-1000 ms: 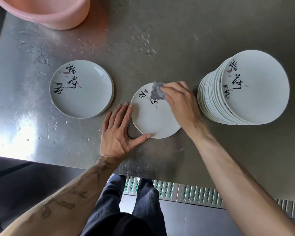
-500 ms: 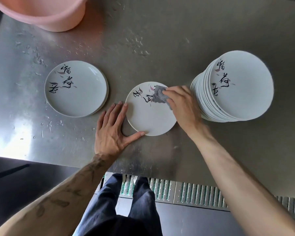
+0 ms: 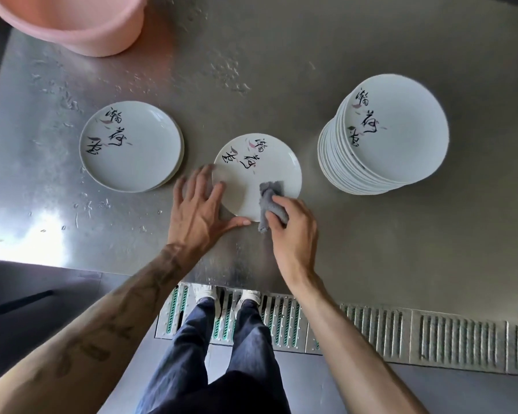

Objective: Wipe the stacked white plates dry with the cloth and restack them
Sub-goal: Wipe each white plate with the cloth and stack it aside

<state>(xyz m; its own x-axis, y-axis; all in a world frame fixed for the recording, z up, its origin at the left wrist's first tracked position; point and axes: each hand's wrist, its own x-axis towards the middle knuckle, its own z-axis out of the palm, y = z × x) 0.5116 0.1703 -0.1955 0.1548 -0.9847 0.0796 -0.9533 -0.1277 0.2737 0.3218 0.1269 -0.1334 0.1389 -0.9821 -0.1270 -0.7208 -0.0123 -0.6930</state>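
A single white plate [image 3: 266, 162] with black brush lettering lies flat on the steel counter in front of me. My left hand [image 3: 199, 210] rests open against its left rim, fingers spread, thumb along the near edge. My right hand [image 3: 293, 231] grips a small grey cloth [image 3: 269, 201] and presses it on the plate's near right part. A tall stack of the same plates [image 3: 401, 138] stands to the right. A low stack of two or three plates [image 3: 138, 156] lies to the left.
A pink plastic basin [image 3: 81, 22] stands at the far left corner of the steel counter [image 3: 281, 70]. Water drops dot the counter's left and middle. Below the near edge is a floor drain grate [image 3: 371, 333] and my legs.
My right hand has dragged the cloth from the plate's far edge to its near right edge. The plate has turned a little under my left hand. The camera has shifted slightly.
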